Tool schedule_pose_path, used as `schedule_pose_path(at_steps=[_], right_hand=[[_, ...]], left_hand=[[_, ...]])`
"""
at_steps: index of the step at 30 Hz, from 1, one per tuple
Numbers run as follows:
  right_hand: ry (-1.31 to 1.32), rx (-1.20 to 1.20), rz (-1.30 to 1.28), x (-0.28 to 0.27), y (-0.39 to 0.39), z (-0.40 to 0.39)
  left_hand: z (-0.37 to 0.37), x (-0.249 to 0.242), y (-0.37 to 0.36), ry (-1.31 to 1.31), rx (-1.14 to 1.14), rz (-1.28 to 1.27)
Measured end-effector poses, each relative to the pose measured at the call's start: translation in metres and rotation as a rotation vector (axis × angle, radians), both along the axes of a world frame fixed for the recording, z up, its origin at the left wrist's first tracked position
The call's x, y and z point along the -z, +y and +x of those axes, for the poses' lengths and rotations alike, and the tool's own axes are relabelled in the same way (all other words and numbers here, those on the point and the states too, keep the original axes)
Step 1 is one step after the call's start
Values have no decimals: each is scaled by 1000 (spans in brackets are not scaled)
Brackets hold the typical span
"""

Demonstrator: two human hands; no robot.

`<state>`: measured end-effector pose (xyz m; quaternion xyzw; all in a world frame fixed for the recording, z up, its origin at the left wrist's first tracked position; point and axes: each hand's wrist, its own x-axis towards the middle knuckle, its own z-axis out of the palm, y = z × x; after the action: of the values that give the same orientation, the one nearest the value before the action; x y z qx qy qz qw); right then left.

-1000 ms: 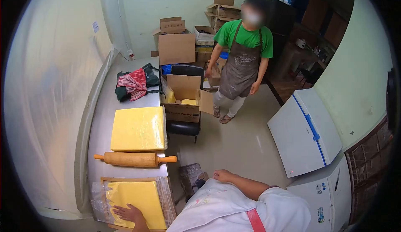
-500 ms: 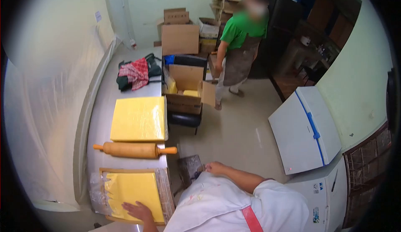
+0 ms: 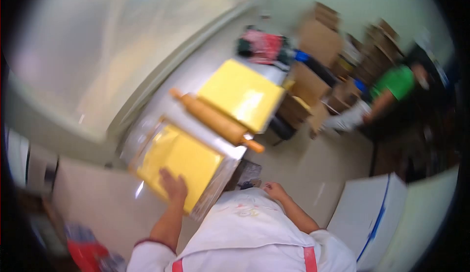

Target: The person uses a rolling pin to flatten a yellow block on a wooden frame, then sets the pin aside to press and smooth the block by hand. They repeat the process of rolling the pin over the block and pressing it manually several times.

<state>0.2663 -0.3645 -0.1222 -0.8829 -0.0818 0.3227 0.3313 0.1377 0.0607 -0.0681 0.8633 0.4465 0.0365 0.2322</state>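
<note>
My left hand lies flat on a yellow slab, its fingers spread. Clear plastic wrap sticks out around the slab, which rests on the near end of the table. Close to the front of my apron is my right hand, with curled fingers; what they hold, if anything, I cannot make out. A dark, scuffed object shows beside that hand, partly hidden by the apron. Across the table from the slab lies a wooden rolling pin. Behind the pin sits a second yellow slab in shiny plastic.
A checkered red cloth lies at the table's far end. An open cardboard box and stacked cartons stand beyond. A person in a green shirt bends at the right. A white chest freezer stands lower right.
My view has swung left and tilted, with blur. My left hand stays on the slab, and my right stays by the apron. The person in green has gone from standing to bending low.
</note>
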Motion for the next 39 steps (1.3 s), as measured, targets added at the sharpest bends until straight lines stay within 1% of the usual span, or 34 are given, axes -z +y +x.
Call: schedule_pose_path(at_steps=[1, 2, 3, 4, 5, 8, 10, 12, 14, 15, 18, 20, 22, 24, 26, 28, 30, 31, 33, 35, 37, 38, 39], right_hand=[[-20, -44, 3, 4, 2, 0], [-49, -78, 13, 9, 8, 5], [-30, -154, 5, 6, 21, 14], [-16, -216, -7, -1, 29, 20], [-6, -263, -27, -8, 36, 26], [-33, -415, -51, -56, 85, 46], [-50, -455, 14, -88, 121, 58], [-92, -502, 54, -108, 157, 68], [-157, -564, 58, -119, 187, 81], [-189, -621, 12, -120, 202, 89], [-268, -719, 94, -123, 249, 112], [-271, -825, 99, -128, 286, 132], [-491, -880, 212, -125, 324, 145], [-489, -965, 262, -136, 375, 146], [-655, -1113, 457, -129, 427, 128], [-667, -1294, 498, -114, 476, 96], [-604, -1553, 488, -85, 509, 71], [-882, -1547, 402, -75, 519, 65], [-1422, -1486, 203, -53, 537, 52], [-1934, -1368, -34, -25, 552, 45], [-2026, -1460, -101, -9, 557, 47], [-1853, -1627, -26, -26, 560, 50], [-1410, -1694, 234, -22, 554, 46]], left_hand=[[1, -16, -3, -1, 16, 4], [-3, 6, 1, -6, 21, 87], [-3, 3, -2, 54, 26, 115], [-8, 9, -6, 86, 28, 166], [-10, -3, -13, 126, 1, 151], [-19, -9, -31, 111, -24, 151], [-21, -10, -33, 125, -33, 141], [-22, -10, -32, 126, -36, 138], [-23, -10, -33, 128, -41, 127], [-22, -10, -33, 126, -48, 120], [-22, -14, -33, 109, -62, 96], [-23, -16, -37, 98, -81, 61], [-15, -17, -25, 64, -90, 42], [-10, -18, -6, 31, -90, 25], [18, -34, 37, -161, -163, 174], [56, -71, 84, -373, -118, 304], [82, -86, 121, -331, 22, 204], [91, -86, 135, -311, 93, 159], [96, -57, 147, -273, 142, 135], [101, -41, 152, -214, 151, 113], [111, -36, 163, -190, 139, 127], [111, -32, 155, -169, 121, 110], [111, -31, 150, -172, 104, 65]])
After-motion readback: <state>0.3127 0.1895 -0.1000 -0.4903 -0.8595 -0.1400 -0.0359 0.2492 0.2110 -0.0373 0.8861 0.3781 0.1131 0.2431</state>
